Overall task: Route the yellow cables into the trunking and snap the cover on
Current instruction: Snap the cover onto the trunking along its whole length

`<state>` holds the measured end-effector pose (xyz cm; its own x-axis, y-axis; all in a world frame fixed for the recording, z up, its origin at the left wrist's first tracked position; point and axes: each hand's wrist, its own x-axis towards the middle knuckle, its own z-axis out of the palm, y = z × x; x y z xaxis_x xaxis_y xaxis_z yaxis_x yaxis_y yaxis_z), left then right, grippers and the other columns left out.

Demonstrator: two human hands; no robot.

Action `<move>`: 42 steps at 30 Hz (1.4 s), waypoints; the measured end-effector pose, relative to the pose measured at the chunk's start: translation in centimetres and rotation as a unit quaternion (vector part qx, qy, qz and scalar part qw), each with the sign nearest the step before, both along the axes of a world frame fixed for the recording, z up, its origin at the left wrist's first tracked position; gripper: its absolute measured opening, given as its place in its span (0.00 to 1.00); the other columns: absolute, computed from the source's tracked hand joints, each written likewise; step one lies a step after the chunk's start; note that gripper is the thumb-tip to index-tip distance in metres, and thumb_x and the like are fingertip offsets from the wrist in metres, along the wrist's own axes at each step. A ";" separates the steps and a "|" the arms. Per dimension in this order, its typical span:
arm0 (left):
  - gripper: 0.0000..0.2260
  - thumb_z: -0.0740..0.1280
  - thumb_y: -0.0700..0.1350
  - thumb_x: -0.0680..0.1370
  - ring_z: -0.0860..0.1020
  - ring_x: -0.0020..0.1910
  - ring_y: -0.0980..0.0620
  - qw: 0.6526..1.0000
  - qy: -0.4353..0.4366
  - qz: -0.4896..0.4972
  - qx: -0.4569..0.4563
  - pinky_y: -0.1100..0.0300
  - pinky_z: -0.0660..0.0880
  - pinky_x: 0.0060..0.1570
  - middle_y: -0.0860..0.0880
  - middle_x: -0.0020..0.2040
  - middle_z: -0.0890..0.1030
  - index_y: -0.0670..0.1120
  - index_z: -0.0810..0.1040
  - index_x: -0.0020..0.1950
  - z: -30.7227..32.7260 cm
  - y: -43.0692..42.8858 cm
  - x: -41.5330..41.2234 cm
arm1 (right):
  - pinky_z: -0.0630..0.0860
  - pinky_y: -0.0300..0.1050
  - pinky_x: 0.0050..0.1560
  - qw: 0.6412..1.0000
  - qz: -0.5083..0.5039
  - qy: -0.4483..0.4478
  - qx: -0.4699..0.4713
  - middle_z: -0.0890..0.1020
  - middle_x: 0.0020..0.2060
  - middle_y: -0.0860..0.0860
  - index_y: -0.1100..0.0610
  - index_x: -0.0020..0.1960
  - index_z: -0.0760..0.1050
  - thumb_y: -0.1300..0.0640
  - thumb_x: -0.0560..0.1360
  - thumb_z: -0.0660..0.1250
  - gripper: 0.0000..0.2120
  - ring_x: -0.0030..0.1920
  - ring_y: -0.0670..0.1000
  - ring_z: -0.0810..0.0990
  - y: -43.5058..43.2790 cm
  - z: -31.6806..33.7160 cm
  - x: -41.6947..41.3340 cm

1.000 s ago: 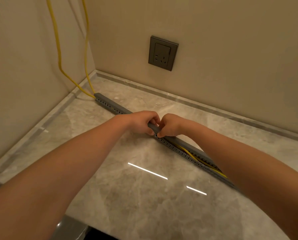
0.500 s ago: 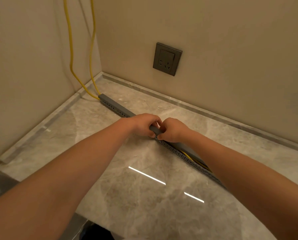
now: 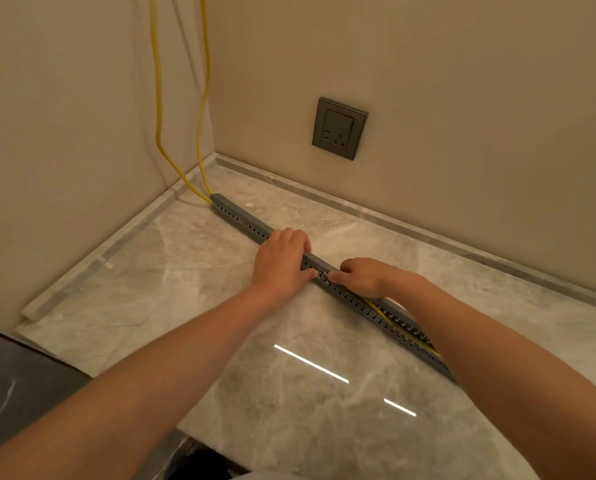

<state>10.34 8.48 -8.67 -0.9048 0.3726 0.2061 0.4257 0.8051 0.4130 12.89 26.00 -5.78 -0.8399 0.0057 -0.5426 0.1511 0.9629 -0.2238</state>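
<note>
A grey slotted trunking [image 3: 241, 220] runs diagonally over the marble counter from the far left corner toward the near right. Its cover [image 3: 319, 260] lies on the far stretch; nearer me the channel is uncovered, with yellow cables [image 3: 398, 328] lying inside. Two yellow cables [image 3: 158, 133] come down the wall and enter the far end. My left hand [image 3: 282, 261] grips the covered trunking, fingers over the top, thumb on the near side. My right hand [image 3: 362, 276] pinches the trunking where the cover lifts off, fingers curled on its edge. My right forearm hides the near end.
A dark grey wall socket [image 3: 340, 128] sits on the back wall above the counter. A raised marble lip [image 3: 411, 220] lines the counter at both walls. The counter's front edge [image 3: 57, 355] drops to a dark floor at the lower left.
My hands, which touched over the trunking, are apart now: the left sits flatter on the cover, the right has slid toward me. The camera view shifted left.
</note>
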 end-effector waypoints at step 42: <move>0.18 0.72 0.47 0.75 0.81 0.44 0.49 0.678 -0.492 0.187 0.513 0.60 0.82 0.37 0.43 0.49 0.81 0.38 0.73 0.57 -0.7 2.4 1.7 | 0.72 0.49 0.45 0.988 0.058 0.142 0.003 0.78 0.38 0.52 0.55 0.40 0.73 0.40 0.82 0.44 0.27 0.43 0.54 0.76 -0.6 0.5 -0.2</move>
<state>12.00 10.83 -9.38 -0.7835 0.1971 -0.5893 -0.6178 -0.1451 0.7728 12.73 25.42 -5.28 -0.9536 -0.0968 -0.2851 -0.0279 0.9712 -0.2364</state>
